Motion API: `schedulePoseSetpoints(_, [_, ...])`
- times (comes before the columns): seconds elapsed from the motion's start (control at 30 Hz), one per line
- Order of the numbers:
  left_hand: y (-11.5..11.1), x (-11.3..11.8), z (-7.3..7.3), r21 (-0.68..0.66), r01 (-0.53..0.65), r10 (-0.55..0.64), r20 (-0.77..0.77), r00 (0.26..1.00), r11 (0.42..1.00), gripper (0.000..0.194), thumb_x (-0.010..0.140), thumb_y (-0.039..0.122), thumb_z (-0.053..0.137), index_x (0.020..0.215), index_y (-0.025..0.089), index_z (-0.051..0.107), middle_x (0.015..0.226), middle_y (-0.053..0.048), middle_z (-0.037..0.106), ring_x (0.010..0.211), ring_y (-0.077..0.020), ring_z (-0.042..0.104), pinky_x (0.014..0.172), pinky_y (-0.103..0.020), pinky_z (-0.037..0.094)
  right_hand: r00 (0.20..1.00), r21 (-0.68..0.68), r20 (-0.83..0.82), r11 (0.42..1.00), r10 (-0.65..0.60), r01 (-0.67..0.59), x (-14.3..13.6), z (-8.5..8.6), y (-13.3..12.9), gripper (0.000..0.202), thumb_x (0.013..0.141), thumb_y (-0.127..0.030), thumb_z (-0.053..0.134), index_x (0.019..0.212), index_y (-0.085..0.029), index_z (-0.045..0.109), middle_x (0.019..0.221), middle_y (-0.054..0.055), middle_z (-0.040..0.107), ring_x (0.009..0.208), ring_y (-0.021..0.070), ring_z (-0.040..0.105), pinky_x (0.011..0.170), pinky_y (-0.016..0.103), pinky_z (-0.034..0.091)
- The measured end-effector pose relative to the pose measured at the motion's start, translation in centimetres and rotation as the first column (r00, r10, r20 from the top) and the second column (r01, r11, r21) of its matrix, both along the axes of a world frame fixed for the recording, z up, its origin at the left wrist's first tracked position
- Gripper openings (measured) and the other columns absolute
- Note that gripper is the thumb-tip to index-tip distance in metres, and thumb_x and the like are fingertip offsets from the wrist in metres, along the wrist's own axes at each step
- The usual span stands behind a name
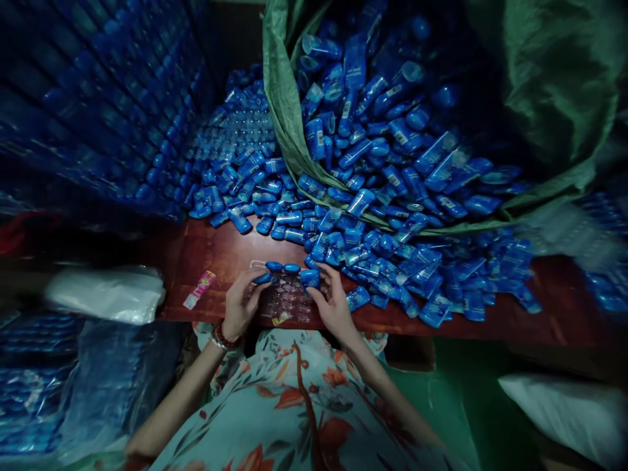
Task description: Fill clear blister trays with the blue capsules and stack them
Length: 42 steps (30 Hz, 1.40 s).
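Note:
My left hand (239, 302), with a beaded bracelet at the wrist, is closed on a small blue bottle (263, 279) at the left edge of a clear plastic tray (287, 307). Opposite it, my right hand (334, 302) grips another blue bottle (309, 280) between thumb and fingers, over the tray's right side. Two more blue bottles stand side by side at the tray's far edge, the left one (273, 266) close to my left fingertips. The tray lies on the red-brown table near its front edge, and a small yellow scrap (280, 320) shows at its near side.
A large heap of blue bottles (353, 242) spills from an open green woven sack (284, 98) across the table (220, 245). Stacked filled trays (98, 118) rise at the left. A pink-and-yellow packet (200, 290) and folded clear plastic (105, 293) lie left of my hands.

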State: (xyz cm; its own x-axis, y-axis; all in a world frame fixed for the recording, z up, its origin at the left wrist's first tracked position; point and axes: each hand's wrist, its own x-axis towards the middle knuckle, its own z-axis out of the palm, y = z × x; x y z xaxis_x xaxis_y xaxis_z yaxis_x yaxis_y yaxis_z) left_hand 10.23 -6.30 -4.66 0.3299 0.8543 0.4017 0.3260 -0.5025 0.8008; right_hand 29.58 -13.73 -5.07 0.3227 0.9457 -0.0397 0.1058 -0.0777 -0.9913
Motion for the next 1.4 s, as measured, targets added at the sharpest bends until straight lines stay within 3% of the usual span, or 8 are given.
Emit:
schedulePoseSetpoints(0.13, [0.8,-0.2,-1.3,0.147,0.143,-0.127,-0.115,0.985,0.979,0.028,0.088,0.009,0.046,0.112,0.019,0.056,0.106,-0.008,0.062,0.101,-0.0153,0.059,0.087,-0.031,0.051,0.976,0.100,0.215,0.993,0.044,-0.067,-0.5,0.1,0.2,0.031,0.086,-0.021,0.052,0.116,-0.026,0.054,0.114,0.003,0.060,0.109,0.0172,0.054,0.098,0.034,0.039])
schedulePoseSetpoints(0.27, [0.9,-1.8,-1.5,0.162,0.280,-0.225,-0.293,0.929,0.946,0.035,0.090,0.010,0.040,0.121,0.021,0.053,0.110,-0.010,0.059,0.105,-0.0175,0.056,0.088,-0.034,0.050,0.943,0.125,0.322,0.991,-0.078,0.039,-0.7,-0.1,0.4,0.021,0.084,-0.025,0.057,0.105,-0.024,0.059,0.102,0.003,0.063,0.098,0.0181,0.058,0.091,0.034,0.044])
schedulePoseSetpoints(0.4, [0.8,-3.1,-1.3,0.183,0.242,-0.173,-0.329,0.928,0.953,0.037,0.091,0.013,0.038,0.124,0.023,0.053,0.113,-0.010,0.058,0.105,-0.0178,0.056,0.086,-0.031,0.051,0.929,0.179,0.350,0.982,-0.123,0.063,-1.1,-0.3,0.4,0.022,0.083,-0.023,0.059,0.104,-0.022,0.056,0.097,0.003,0.063,0.092,0.0166,0.060,0.084,0.032,0.049])
schedulePoseSetpoints(0.6, [1.4,-3.2,-1.6,0.241,0.273,-0.190,-0.318,0.929,0.931,0.038,0.090,0.011,0.040,0.126,0.022,0.050,0.111,-0.010,0.056,0.106,-0.0181,0.055,0.087,-0.032,0.051,0.875,0.354,0.483,0.923,-0.039,-0.154,-1.6,-2.1,0.8,0.034,0.087,-0.013,0.050,0.119,-0.024,0.051,0.108,0.006,0.062,0.104,0.0178,0.059,0.091,0.035,0.049])
schedulePoseSetpoints(0.83, [1.8,-2.1,-0.3,0.220,0.397,-0.292,-0.392,0.872,0.891,0.039,0.092,0.011,0.037,0.128,0.020,0.046,0.110,-0.012,0.058,0.105,-0.0192,0.055,0.083,-0.035,0.052,0.568,0.190,0.817,0.880,0.105,-0.436,-0.4,-0.8,1.6,0.039,0.088,-0.004,0.034,0.119,-0.017,0.054,0.102,0.011,0.059,0.100,0.0177,0.056,0.082,0.030,0.051])
schedulePoseSetpoints(1.1, [2.0,-0.7,0.2,0.237,0.314,-0.167,-0.487,0.857,0.919,0.033,0.090,0.012,0.041,0.119,0.019,0.055,0.107,-0.012,0.058,0.100,-0.0205,0.052,0.080,-0.036,0.050,0.279,-0.046,0.939,0.880,0.199,-0.473,-2.1,1.6,4.0,0.029,0.091,-0.015,0.040,0.111,-0.018,0.061,0.084,0.009,0.059,0.084,0.0202,0.050,0.073,0.033,0.043])
schedulePoseSetpoints(1.27, [1.0,-1.1,-0.8,0.407,0.124,0.084,-0.456,0.886,0.905,0.035,0.085,0.015,0.054,0.119,0.024,0.056,0.111,-0.011,0.054,0.098,-0.0220,0.053,0.078,-0.036,0.046,0.404,0.053,0.906,0.916,0.122,-0.397,-1.2,0.9,2.4,0.040,0.088,-0.011,0.044,0.125,-0.023,0.053,0.113,0.011,0.056,0.104,0.0208,0.048,0.086,0.035,0.039])
schedulePoseSetpoints(1.4, [-1.3,1.1,-0.4,0.399,0.197,-0.024,-0.399,0.917,0.896,0.040,0.085,0.013,0.051,0.124,0.025,0.050,0.107,-0.007,0.057,0.094,-0.0191,0.055,0.079,-0.033,0.046,0.587,0.129,0.807,0.989,-0.059,-0.077,2.3,0.4,-2.3,0.038,0.089,-0.013,0.042,0.124,-0.024,0.055,0.102,0.008,0.060,0.093,0.0183,0.053,0.078,0.031,0.041])
